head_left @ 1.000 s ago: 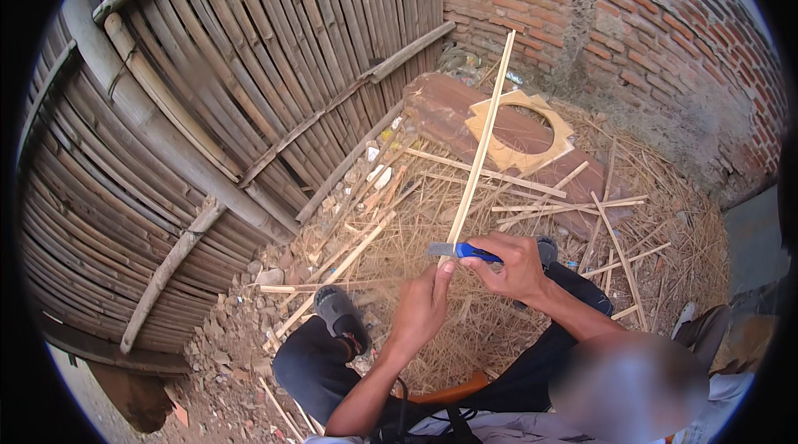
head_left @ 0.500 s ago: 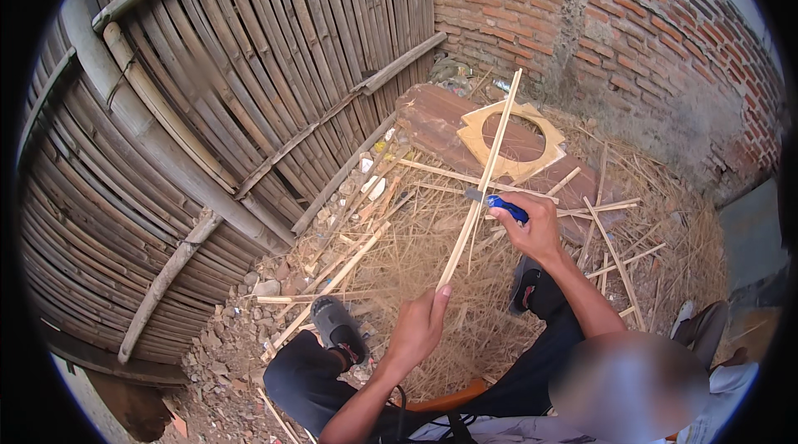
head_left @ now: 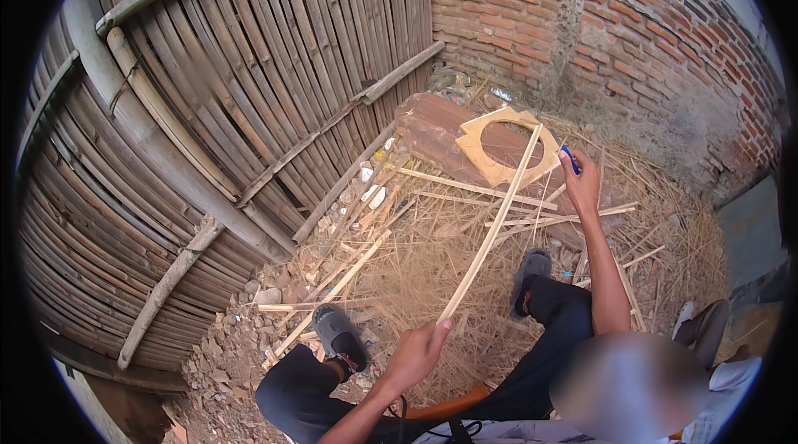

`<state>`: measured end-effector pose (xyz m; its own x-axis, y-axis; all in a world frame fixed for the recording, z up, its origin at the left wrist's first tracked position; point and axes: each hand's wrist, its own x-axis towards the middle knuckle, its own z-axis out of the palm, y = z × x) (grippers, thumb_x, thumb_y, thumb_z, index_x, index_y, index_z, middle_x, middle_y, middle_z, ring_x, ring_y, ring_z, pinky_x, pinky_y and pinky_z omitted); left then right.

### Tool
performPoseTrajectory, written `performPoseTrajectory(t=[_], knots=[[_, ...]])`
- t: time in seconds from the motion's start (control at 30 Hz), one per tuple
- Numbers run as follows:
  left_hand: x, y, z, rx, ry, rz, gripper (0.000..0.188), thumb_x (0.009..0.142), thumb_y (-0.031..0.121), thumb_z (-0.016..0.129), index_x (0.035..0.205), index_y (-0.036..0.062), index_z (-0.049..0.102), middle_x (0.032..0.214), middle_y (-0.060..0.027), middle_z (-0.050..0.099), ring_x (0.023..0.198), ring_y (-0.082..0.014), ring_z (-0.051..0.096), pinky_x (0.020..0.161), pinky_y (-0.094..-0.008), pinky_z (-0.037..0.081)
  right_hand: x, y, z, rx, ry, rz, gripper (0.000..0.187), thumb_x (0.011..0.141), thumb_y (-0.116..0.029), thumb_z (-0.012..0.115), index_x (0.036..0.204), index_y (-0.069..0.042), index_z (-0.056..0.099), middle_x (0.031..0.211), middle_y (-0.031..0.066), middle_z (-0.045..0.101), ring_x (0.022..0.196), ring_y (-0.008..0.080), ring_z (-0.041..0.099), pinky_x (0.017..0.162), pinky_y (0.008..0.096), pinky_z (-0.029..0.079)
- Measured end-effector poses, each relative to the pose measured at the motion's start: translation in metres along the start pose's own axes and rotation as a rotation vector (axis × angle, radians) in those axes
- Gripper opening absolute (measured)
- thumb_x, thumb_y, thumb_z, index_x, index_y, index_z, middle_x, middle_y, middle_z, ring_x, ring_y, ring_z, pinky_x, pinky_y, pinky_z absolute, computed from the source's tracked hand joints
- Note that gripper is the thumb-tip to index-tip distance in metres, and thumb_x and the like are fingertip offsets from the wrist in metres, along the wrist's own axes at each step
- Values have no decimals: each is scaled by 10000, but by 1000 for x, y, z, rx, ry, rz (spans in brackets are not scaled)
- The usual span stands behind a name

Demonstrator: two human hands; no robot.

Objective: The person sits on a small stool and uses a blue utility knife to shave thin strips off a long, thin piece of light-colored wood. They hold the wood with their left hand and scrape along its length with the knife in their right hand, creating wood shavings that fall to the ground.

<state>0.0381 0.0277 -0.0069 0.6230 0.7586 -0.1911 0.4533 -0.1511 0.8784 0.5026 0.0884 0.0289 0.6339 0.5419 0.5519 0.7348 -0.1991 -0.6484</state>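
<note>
A long pale bamboo strip (head_left: pixel 490 235) slants up and away from my left hand (head_left: pixel 416 355), whose fingers are closed round its near end. Its far end reaches over a square wooden board with a round hole (head_left: pixel 475 150). To the right of that end, my right hand (head_left: pixel 581 181) grips a blue-handled knife (head_left: pixel 569 159). The knife is apart from the strip, and its blade is hard to make out here.
Loose bamboo strips (head_left: pixel 465 181) and shavings cover the ground between my feet and a brown plank (head_left: pixel 432 130). A bamboo fence (head_left: pixel 249 70) rises on the left and a brick wall (head_left: pixel 499 20) behind. Another person (head_left: pixel 702 332) is at the lower right.
My right hand with the knife has moved off the strip, away and to the right. The strip's far end has swung lower and to the right, while my left hand keeps hold.
</note>
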Motion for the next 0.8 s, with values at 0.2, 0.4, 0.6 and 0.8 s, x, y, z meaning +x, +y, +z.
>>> performPoseTrajectory(t=[0.2,0.4,0.6,0.8], knots=[[19,-34,-12,9,304,62,394,1113,373,630,1097,-1,751,642,-154,623,549,-265,615,571,-428,475,-42,-7,15,-152,-290,-5,465,911,-500,804,1085,-69,795,741,150,704,664,316,660,675,433,511],[33,-34,-13,-151,380,54,360,1107,358,651,1120,18,767,627,-47,585,582,-119,555,552,-359,442,-75,-56,21,-83,-647,-66,461,927,-509,812,1036,-62,784,692,123,649,634,264,623,649,420,487],[48,-25,0,-330,310,144,369,1130,364,617,1069,25,752,697,31,541,615,-77,494,556,-293,399,-91,-73,30,568,-755,82,436,1021,-423,747,1210,-30,769,798,-33,657,615,100,513,589,312,412],[50,-6,6,-675,69,81,368,1172,357,526,1137,48,724,666,65,457,579,-42,455,519,-239,363,-108,-128,-2,928,-844,242,487,1038,-349,744,1395,-22,687,964,-6,728,661,18,487,574,216,351]])
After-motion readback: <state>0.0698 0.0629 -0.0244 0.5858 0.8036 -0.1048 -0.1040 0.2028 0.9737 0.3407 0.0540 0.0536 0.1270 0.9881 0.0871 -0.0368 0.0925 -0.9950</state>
